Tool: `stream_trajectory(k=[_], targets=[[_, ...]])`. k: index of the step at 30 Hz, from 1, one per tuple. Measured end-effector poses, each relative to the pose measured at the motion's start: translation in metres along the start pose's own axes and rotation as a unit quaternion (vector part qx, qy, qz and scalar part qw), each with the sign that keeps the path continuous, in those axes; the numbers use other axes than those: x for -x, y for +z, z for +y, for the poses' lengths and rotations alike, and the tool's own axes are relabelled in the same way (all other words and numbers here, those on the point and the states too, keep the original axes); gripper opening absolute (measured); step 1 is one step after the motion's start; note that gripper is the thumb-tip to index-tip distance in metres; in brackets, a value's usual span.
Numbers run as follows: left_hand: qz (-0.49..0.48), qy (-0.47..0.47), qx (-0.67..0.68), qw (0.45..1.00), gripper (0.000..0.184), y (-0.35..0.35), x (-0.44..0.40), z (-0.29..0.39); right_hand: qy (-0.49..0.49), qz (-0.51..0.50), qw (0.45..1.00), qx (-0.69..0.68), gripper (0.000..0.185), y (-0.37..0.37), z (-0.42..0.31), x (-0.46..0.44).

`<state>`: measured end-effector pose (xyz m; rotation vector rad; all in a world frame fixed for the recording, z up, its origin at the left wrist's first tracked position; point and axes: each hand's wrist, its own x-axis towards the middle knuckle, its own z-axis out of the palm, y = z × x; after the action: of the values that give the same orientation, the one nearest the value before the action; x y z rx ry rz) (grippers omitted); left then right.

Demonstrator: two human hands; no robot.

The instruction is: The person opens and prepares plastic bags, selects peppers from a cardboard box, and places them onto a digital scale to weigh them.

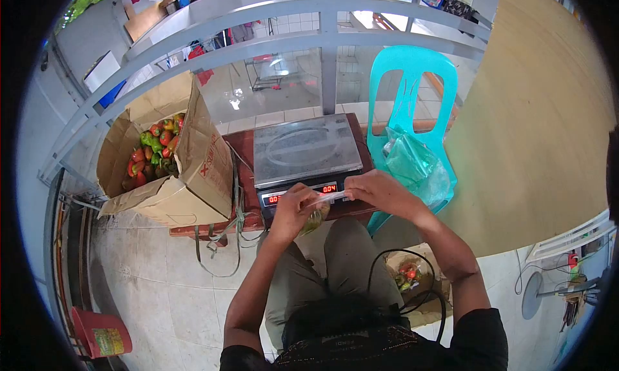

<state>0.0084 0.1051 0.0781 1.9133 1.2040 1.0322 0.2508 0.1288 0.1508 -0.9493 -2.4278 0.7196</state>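
Note:
My left hand (292,210) and my right hand (382,190) are both closed on the twisted neck of a clear plastic bag (314,221), stretched between them. The bag hangs over my lap with something greenish inside, likely peppers but partly hidden by my left hand. Just beyond my hands is a digital weighing scale (307,150) with a bare metal platform. Its red digits are lit, and my hands cover part of the display. The scale rests on a dark red wooden table (242,153).
Left of the scale, a tall open cardboard box (200,171) holds red and green peppers (155,145). To the right, a turquoise plastic chair (380,81) bears a green plastic bag (419,165). Another box (429,313) with bagged peppers sits by my right leg. Straps (237,216) dangle from the table.

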Motion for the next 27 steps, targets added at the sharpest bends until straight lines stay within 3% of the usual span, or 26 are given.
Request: stream_trajectory(k=[4,7,9,10,12,13,16,18,20,22,25,27], targets=[[-0.004,-0.021,-0.008,1.000,0.019,-0.007,-0.002,0.004,0.002,0.010,0.998,0.064,0.026,-0.006,-0.003,-0.002],[-0.011,-0.008,-0.030,0.999,0.019,-0.013,0.000,0.015,-0.068,0.069,0.993,0.061,0.025,-0.009,0.017,-0.007],[-0.006,0.002,0.001,1.000,0.018,-0.016,0.000,0.019,-0.062,0.100,0.992,0.054,0.023,-0.003,0.036,-0.012],[-0.017,-0.037,0.063,0.997,0.017,-0.018,-0.001,0.027,-0.060,0.114,0.990,0.050,0.022,0.002,0.045,-0.014],[-0.037,-0.113,0.186,0.975,0.014,-0.019,-0.005,0.046,-0.004,0.119,0.989,-0.085,0.022,0.019,0.062,-0.022],[-0.023,-0.104,0.258,0.960,0.015,-0.014,-0.008,0.040,0.025,0.121,0.981,-0.151,0.022,0.030,0.071,-0.026],[0.052,-0.105,0.433,0.894,0.017,0.008,-0.024,0.031,-0.071,0.170,0.962,-0.201,0.024,0.090,0.085,-0.028],[0.096,-0.085,0.471,0.873,0.018,0.022,-0.031,0.016,0.038,0.206,0.859,-0.467,0.025,0.149,0.087,-0.033],[0.153,-0.073,0.494,0.853,0.019,0.037,-0.033,-0.004,0.104,0.180,0.750,-0.628,0.025,0.179,0.077,-0.028],[0.206,-0.085,0.476,0.851,0.020,0.043,-0.029,-0.019,0.127,0.107,0.691,-0.704,0.023,0.188,0.061,-0.020],[0.273,-0.096,0.438,0.851,0.020,0.052,-0.022,-0.036,0.186,0.134,0.724,-0.651,0.023,0.198,0.036,-0.004],[0.307,-0.092,0.411,0.853,0.020,0.057,-0.019,-0.041,0.218,0.122,0.707,-0.662,0.024,0.192,0.024,0.003]])
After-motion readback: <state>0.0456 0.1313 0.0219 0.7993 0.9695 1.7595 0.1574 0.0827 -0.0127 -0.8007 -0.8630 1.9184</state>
